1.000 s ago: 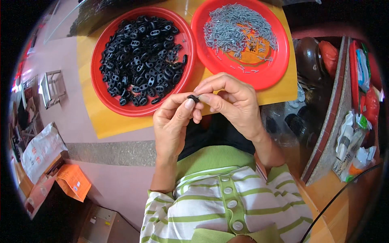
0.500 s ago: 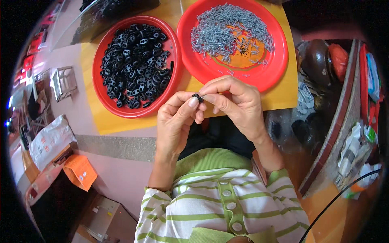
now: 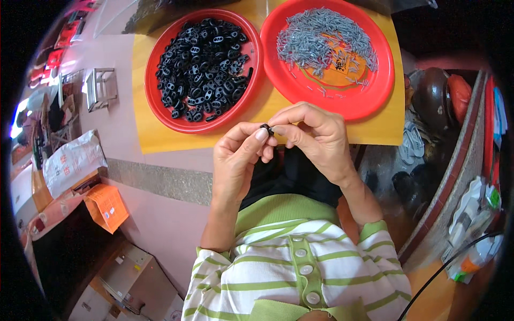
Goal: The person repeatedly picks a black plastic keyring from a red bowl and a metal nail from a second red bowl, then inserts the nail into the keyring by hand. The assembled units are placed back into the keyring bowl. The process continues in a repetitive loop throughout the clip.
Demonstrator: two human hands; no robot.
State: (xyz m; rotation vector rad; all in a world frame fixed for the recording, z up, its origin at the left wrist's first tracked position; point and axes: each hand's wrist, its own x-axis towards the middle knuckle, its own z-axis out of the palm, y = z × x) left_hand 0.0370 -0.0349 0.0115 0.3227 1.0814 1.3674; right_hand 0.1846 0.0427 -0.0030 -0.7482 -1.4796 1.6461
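Note:
In front of my lap, my left hand (image 3: 239, 152) pinches a small black plastic piece (image 3: 267, 129) between thumb and fingers. My right hand (image 3: 317, 140) meets it from the other side, its thumb and forefinger pressed together against the piece. Whatever lies between those right fingertips is hidden. Beyond my left hand, a red round tray (image 3: 151, 101) holds a heap of black two-holed plastic pieces (image 3: 201, 67) that resemble cord locks. A second red tray (image 3: 381, 80), beyond my right hand, carries a pile of small silvery metal pieces (image 3: 316, 37), too fine to tell whether springs or pins.
Both trays rest on a yellow-topped table (image 3: 160, 140) whose near edge is just beyond my hands. At the left are a small metal stool (image 3: 99, 88), a white bag (image 3: 73, 163) and an orange box (image 3: 106, 207). A brown jar (image 3: 432, 91) stands on the right.
The view has shifted, so the trays and table appear higher and farther right. My hands keep their joint grip at the black piece, with only slight finger movement.

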